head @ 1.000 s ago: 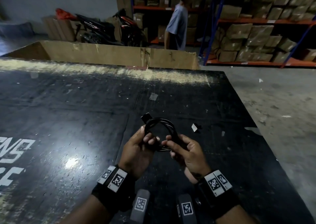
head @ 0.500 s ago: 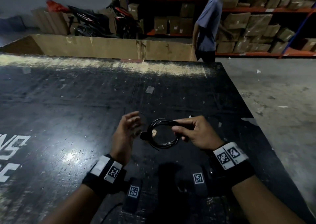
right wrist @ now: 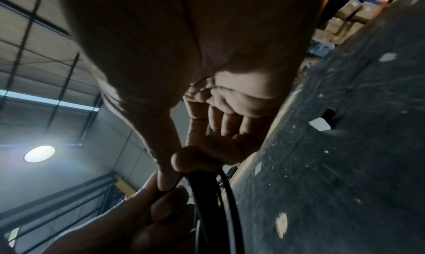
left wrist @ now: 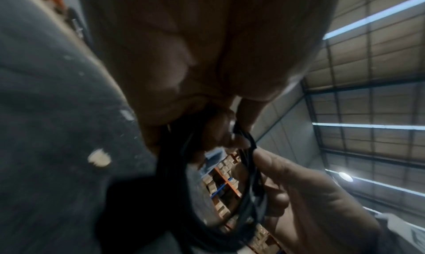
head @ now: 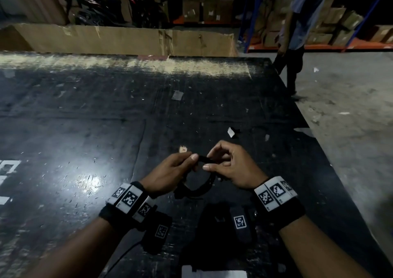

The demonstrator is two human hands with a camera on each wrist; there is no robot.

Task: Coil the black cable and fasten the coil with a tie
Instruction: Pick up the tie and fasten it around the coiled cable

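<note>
The coil (head: 197,187) is held up over the dark mat (head: 85,129), its loops hanging below the two hands so that the top of the bundle is left free to be worked on. The left hand (head: 168,174) is closed on the near-left side of the coil, thumb and forefinger pinching the gathered strands; in the left wrist view the loops (left wrist: 250,185) are seen bunched against the fingertips, probably so that they cannot spring apart. The right hand (head: 231,169) is at the coil's right, thumb and forefinger pinching a short black strip (head: 204,159) across the top, the other fingers curled; this strip is judged to be the tie, though it cannot be told apart from the cable for certain. A white scrap (head: 231,132) lies on the mat beyond the coil. Coiling seems done; fastening is judged to be in hand.
</note>
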